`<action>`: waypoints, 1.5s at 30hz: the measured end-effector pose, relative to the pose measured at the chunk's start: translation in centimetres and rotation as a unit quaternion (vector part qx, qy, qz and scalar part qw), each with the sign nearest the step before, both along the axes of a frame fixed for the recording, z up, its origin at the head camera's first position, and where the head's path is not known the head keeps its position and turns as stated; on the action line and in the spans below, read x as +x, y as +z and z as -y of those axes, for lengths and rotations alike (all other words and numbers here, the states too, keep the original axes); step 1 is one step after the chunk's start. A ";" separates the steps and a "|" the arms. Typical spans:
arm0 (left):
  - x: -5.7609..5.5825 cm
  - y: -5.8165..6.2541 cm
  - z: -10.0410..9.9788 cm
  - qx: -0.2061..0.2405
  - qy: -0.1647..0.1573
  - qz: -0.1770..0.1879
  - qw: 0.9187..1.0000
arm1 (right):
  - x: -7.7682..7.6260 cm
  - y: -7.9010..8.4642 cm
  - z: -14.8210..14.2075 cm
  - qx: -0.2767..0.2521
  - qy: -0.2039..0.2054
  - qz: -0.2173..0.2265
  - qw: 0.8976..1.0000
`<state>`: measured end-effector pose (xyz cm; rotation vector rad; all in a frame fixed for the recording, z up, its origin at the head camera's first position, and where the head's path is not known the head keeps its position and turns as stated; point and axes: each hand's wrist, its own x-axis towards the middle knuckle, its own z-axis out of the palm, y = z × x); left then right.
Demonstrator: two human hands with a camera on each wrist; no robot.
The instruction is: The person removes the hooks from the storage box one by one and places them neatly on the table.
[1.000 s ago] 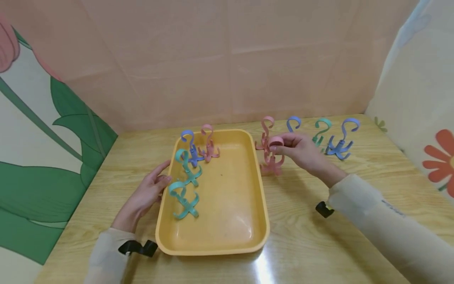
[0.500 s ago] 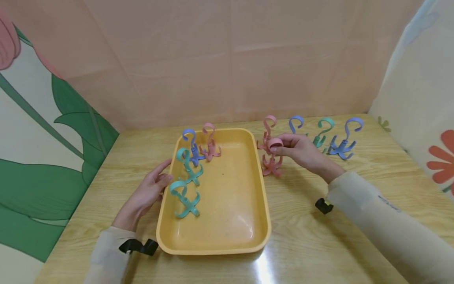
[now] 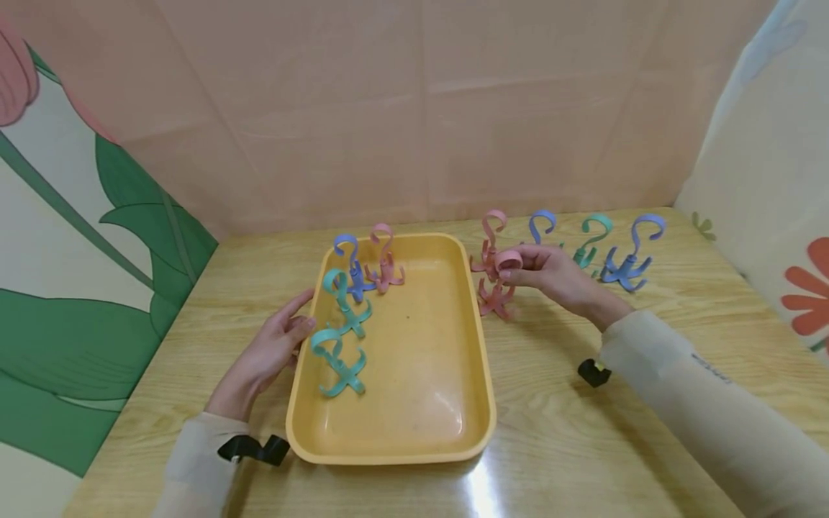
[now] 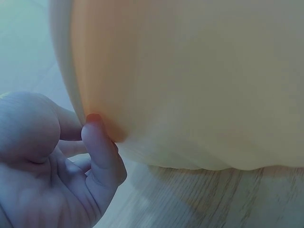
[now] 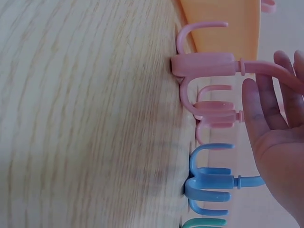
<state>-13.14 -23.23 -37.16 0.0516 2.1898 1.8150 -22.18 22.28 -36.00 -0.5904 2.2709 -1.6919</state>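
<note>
A yellow tray (image 3: 414, 457) lies on the wooden table; my left hand (image 3: 268, 356) holds it at its left side. In the left wrist view, thumb and fingers meet the tray wall (image 4: 190, 95) near its lower edge. My right hand (image 3: 550, 277) pinches the curled top of a pink rotating hook (image 3: 495, 301) just right of the tray. Its prongs stand on the table in the right wrist view. Close behind it stands another pink hook (image 3: 488, 248). Inside the tray, along its left and back, are two teal hooks (image 3: 343, 370), a blue hook (image 3: 356, 280) and a pink hook (image 3: 385, 270).
Right of the pink hooks, a blue hook (image 3: 536, 224) stands partly hidden behind my right hand. Further right are a green hook (image 3: 585, 252) and another blue hook (image 3: 625, 270). A pink backdrop (image 3: 414, 129) closes off the table's back, and printed panels flank it.
The view has shifted slightly. My right hand keeps its pinch on the pink hook, which has tilted a little. The left hand stays on the tray.
</note>
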 end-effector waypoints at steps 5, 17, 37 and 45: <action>0.0 -0.1 0.1 0.002 0.001 -0.002 1.000 | 0.0 -0.2 -0.1 0.002 0.000 0.009 1.000; 0.0 -0.1 0.0 0.006 -0.002 -0.004 1.000 | 0.2 -0.3 -0.2 0.015 -0.003 0.013 1.000; 0.0 -0.1 0.1 0.003 -0.004 -0.002 1.000 | 1.5 4.0 -0.3 0.017 -0.001 -0.022 1.000; 0.2 0.0 0.1 0.003 -0.006 -0.006 1.000 | 2.6 5.9 0.8 0.019 0.000 -0.057 0.998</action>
